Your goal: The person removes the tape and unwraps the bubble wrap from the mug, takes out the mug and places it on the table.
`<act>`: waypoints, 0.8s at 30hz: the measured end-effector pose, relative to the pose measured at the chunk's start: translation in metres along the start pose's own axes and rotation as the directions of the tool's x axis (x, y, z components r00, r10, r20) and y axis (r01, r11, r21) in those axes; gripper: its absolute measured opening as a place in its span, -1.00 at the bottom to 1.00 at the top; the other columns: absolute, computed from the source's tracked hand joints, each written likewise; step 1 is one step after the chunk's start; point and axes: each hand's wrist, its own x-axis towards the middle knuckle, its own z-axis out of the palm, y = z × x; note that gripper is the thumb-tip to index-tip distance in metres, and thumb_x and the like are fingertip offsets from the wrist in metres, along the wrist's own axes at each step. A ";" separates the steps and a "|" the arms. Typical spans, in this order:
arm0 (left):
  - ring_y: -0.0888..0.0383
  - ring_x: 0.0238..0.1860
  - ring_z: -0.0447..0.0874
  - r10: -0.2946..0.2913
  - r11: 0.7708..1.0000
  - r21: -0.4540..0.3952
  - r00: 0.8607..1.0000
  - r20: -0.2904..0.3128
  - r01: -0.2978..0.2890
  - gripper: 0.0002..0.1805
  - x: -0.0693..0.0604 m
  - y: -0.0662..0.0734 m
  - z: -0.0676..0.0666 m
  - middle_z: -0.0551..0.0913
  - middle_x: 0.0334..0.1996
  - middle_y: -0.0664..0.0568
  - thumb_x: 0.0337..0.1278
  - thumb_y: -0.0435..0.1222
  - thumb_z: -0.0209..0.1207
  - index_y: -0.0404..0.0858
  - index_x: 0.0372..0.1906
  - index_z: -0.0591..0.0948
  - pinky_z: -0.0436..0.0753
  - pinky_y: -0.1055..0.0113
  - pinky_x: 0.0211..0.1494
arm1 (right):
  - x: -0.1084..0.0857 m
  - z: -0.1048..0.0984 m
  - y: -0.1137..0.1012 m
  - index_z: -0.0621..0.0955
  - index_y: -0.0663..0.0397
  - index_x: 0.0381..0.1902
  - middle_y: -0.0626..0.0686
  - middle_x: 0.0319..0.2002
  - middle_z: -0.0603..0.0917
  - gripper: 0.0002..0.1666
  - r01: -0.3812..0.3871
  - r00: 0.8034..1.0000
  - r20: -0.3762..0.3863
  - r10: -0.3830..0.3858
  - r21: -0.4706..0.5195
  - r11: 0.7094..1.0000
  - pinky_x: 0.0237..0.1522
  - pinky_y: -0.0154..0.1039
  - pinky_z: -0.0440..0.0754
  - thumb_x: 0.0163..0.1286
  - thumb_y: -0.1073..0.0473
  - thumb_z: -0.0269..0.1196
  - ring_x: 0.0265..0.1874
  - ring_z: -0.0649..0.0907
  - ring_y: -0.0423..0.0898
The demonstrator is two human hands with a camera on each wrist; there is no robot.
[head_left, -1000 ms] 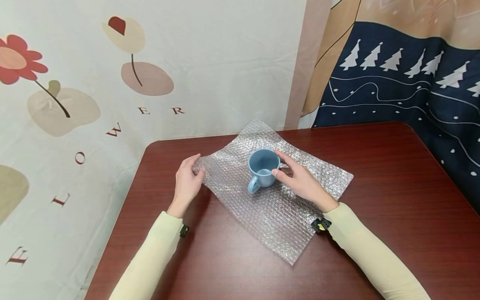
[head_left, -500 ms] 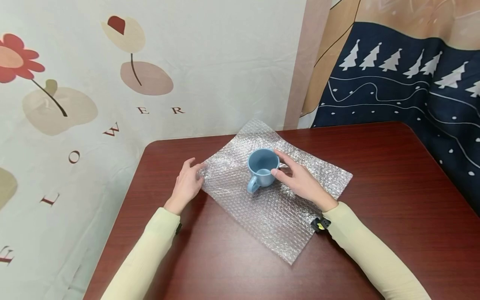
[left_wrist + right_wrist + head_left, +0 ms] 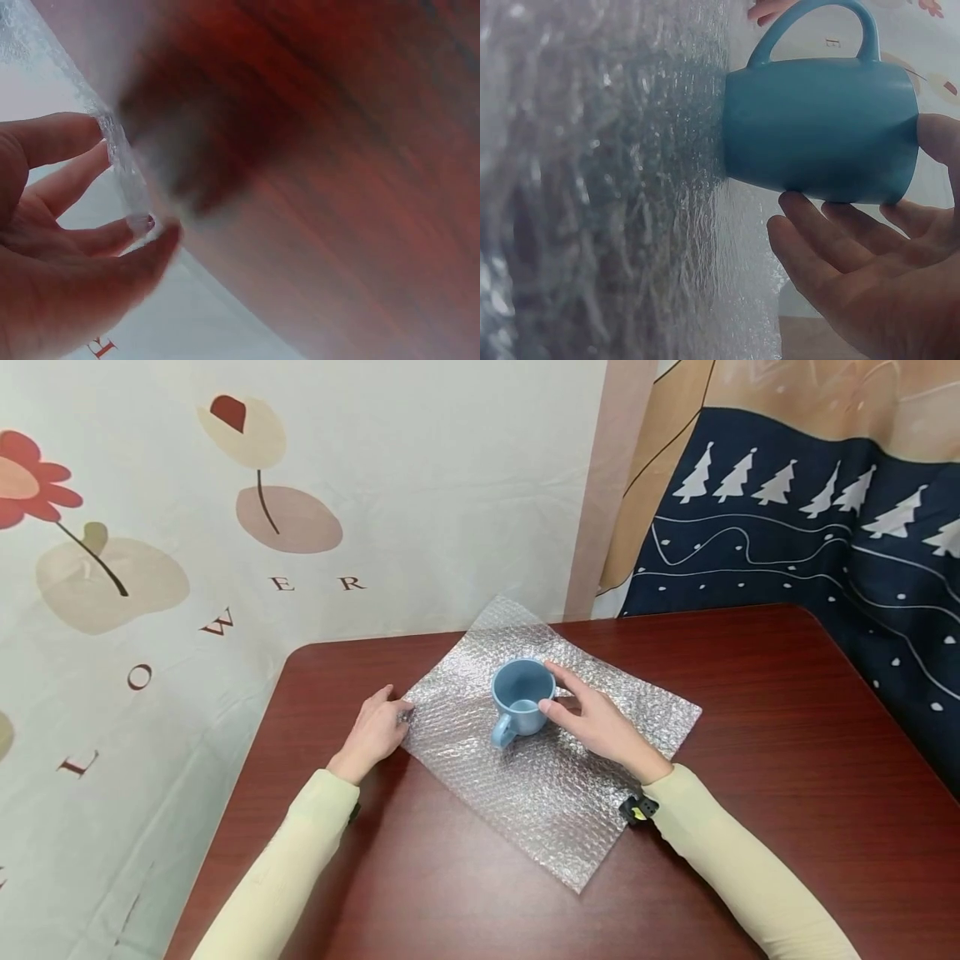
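A light blue mug (image 3: 528, 722) stands upright on a sheet of bubble wrap (image 3: 551, 814), its handle towards the near left. My right hand (image 3: 600, 722) steadies the mug from the right, thumb and fingers curved against its side and rim. In the right wrist view, several fingertips touch the wall of the mug (image 3: 821, 127), and the thumb sits at its rim. At the left corner of the sheet, my left hand (image 3: 372, 731) pinches the edge. The left wrist view has the plastic edge (image 3: 124, 165) between thumb and fingers, close above the table.
The sheet lies cornerwise on a dark red wooden table (image 3: 780, 735), its far corner reaching the table's back edge. Behind hangs a pale printed cloth (image 3: 435, 485), with a navy tree-patterned cloth (image 3: 750, 539) at the right.
My left hand has moved slightly down and regripped at the left corner, and that corner has come down flatter. My right hand and the mug stay in place. The head view has shifted slightly.
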 end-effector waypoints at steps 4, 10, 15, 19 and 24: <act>-0.56 0.53 -0.05 -0.060 0.998 0.029 0.998 -0.001 0.060 -0.61 0.000 0.007 -0.001 0.17 0.50 -0.54 0.36 -0.33 0.13 -0.41 0.19 0.67 0.04 -0.48 0.46 | 0.000 0.000 0.000 0.15 -0.15 0.67 0.15 0.54 0.32 -0.11 -0.004 1.000 -0.002 0.004 -0.007 1.000 0.29 0.12 0.53 0.55 -0.19 0.21 0.33 0.57 0.18; -0.47 0.58 -0.15 -0.010 1.000 0.015 0.974 -0.225 0.013 -0.39 0.002 0.027 -0.001 0.12 0.55 -0.47 0.36 -0.21 0.22 -0.43 0.40 0.46 -0.23 -0.42 0.52 | 0.001 0.000 -0.001 0.17 -0.20 0.67 0.16 0.52 0.36 -0.13 0.002 1.000 -0.011 -0.002 -0.021 1.000 0.28 0.10 0.55 0.55 -0.19 0.22 0.32 0.58 0.17; -0.37 0.60 -0.08 0.073 0.989 -0.095 0.942 -0.328 -0.110 -0.22 0.000 0.057 -0.005 0.14 0.57 -0.37 0.36 -0.07 0.23 -0.40 0.51 0.32 -0.10 -0.28 0.58 | 0.000 -0.007 -0.001 0.12 -0.13 0.68 0.18 0.55 0.30 -0.10 0.001 1.000 -0.008 -0.001 -0.030 1.000 0.30 0.12 0.53 0.56 -0.21 0.19 0.35 0.55 0.20; -0.19 0.65 -0.16 0.080 0.956 -0.254 0.963 -0.257 -0.147 0.03 -0.001 0.088 -0.007 0.03 0.65 -0.19 0.29 0.18 0.25 -0.30 0.63 0.15 0.00 -0.20 0.59 | -0.005 -0.023 0.001 0.14 -0.04 0.67 0.19 0.58 0.26 -0.10 -0.005 0.999 -0.050 -0.001 -0.120 0.993 0.34 0.20 0.47 0.58 -0.23 0.15 0.42 0.45 0.24; -0.10 0.66 -0.13 0.084 0.931 -0.338 0.983 -0.160 -0.135 0.30 0.001 0.122 -0.002 -0.02 0.67 -0.09 0.01 0.34 0.38 -0.19 0.68 0.01 0.14 -0.19 0.55 | -0.014 -0.041 0.007 0.31 0.10 0.59 0.21 0.58 0.26 -0.09 -0.013 0.998 -0.055 -0.013 -0.447 0.894 0.40 0.36 0.30 0.47 -0.17 0.31 0.51 0.29 0.28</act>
